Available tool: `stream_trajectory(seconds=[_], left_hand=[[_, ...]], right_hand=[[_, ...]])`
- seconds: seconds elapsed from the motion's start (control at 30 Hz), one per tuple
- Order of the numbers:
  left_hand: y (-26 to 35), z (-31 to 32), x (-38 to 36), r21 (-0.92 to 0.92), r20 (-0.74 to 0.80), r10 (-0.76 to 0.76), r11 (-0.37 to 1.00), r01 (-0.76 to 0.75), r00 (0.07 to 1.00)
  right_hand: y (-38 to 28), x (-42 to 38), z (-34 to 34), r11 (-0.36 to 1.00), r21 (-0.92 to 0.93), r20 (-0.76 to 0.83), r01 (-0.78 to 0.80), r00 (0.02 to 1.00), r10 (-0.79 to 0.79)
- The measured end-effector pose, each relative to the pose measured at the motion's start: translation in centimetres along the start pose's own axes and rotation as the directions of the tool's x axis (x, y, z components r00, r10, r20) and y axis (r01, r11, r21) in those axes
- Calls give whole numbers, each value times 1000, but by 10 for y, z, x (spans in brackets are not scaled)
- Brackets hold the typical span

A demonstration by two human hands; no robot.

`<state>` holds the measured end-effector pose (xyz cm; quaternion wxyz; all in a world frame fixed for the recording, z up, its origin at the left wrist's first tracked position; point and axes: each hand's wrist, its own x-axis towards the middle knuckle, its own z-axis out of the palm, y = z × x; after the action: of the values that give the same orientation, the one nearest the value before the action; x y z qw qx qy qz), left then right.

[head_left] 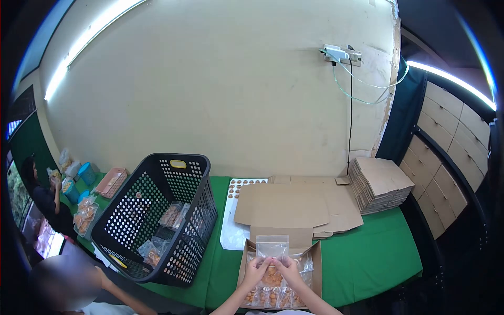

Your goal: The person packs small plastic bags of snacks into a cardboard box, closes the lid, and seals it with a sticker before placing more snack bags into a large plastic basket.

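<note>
My left hand and my right hand meet over an open cardboard box. Between them they pinch a clear zip bag, its empty upper part standing upright and orange-brown pieces in its lower part. The fingers of both hands are closed on the bag, with the thumbs close together. Inside the box, several small clear packets of similar pieces lie along the near side, and more clear plastic shows beside my hands. The box's lid is folded back, away from me.
A black perforated basket holding some packets stands left. Behind the box lie flat cardboard and a sticker sheet; folded boxes are stacked right. Two other people are at the left, one near. A pink basket sits far left.
</note>
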<state>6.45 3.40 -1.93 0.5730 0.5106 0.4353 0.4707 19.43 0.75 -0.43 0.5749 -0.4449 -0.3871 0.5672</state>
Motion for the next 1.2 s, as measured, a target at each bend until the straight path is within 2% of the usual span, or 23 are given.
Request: stream_trajectory(seconds=[0.1,0.2,0.3,0.43,0.53,0.63,0.73,0.87,0.93,0.97,1.0,1.07,1.2], left_hand=[[6,0,4,79,-36,24,997,-21,999],[14,10,9,52,-99,73,996,-68,992],[17,12,12,23,-110,68,998,-66,992],[25,14,12,58,-85,71,996,-67,994],[24,12,14,154,-70,140,980,-128,988],[33,12,10,147,-42,61,988,-54,997],[15,6,13,106,-11,36,994,-35,999],[6,2,16,95,2,97,991,-96,995],[37,2,15,141,13,113,983,-114,993],[36,2,18,-9,4,103,995,-103,995],[40,2,19,-45,24,69,997,-68,997],[46,1,17,-117,65,3,993,5,998],[44,12,1,-111,143,46,993,-30,989]], right_hand=[[-1,5,3,999,-33,-15,19,1000,-19],[10,14,9,989,0,-135,149,980,-148],[1,17,13,989,70,-180,130,977,-116],[-3,15,8,994,67,-148,89,986,-79],[-14,8,8,996,38,-99,79,992,-75],[-14,0,10,992,12,-81,122,989,-121],[-3,-1,3,992,-6,-95,130,987,-130],[-5,-11,0,997,14,-92,82,992,-81],[-4,-16,-3,999,-7,-41,41,998,-41],[0,-17,-5,999,-26,-3,18,1000,-19],[-2,-19,-3,999,-46,36,-3,999,5],[-15,-23,1,999,22,13,30,999,-30],[-29,-10,-4,991,82,-100,108,990,-99]])
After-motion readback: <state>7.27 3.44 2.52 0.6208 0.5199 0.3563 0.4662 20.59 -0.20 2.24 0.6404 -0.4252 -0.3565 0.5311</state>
